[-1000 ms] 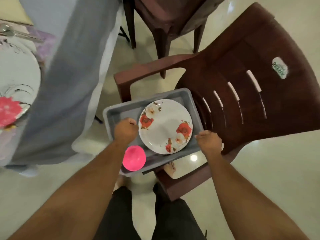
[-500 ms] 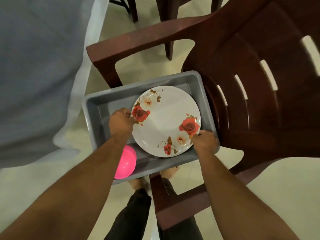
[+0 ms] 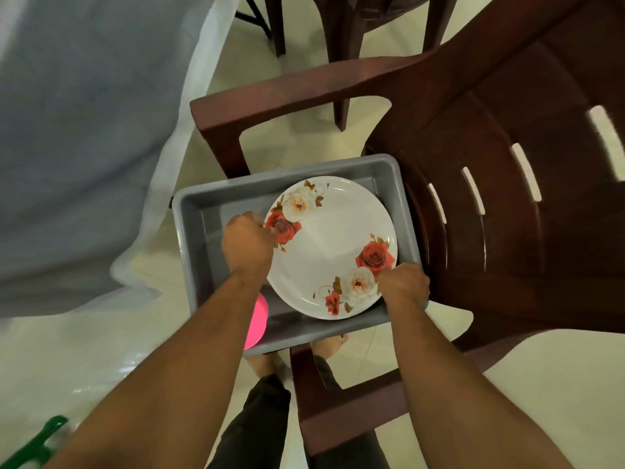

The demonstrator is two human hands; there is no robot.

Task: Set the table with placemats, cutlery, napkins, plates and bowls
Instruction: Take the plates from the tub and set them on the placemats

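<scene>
A white plate with red and cream roses (image 3: 333,247) lies in a grey plastic tub (image 3: 192,228) that sits on the seat of a dark brown plastic chair (image 3: 490,198). My left hand (image 3: 248,243) grips the plate's left rim, fingers curled over the edge. At the plate's lower right rim my right hand (image 3: 404,282) grips it the same way. A pink bowl (image 3: 257,321) sits in the tub's near left corner, mostly hidden under my left forearm.
A grey tablecloth (image 3: 84,130) hangs down at the left, close to the tub. The chair's armrests (image 3: 270,103) flank the tub. Another brown chair (image 3: 355,28) stands behind. A green object (image 3: 37,445) shows at the bottom left corner.
My head has leaned closer and the table top has left the view. Both hands moved from the tub's edge area onto the plate's rim and now grip it.
</scene>
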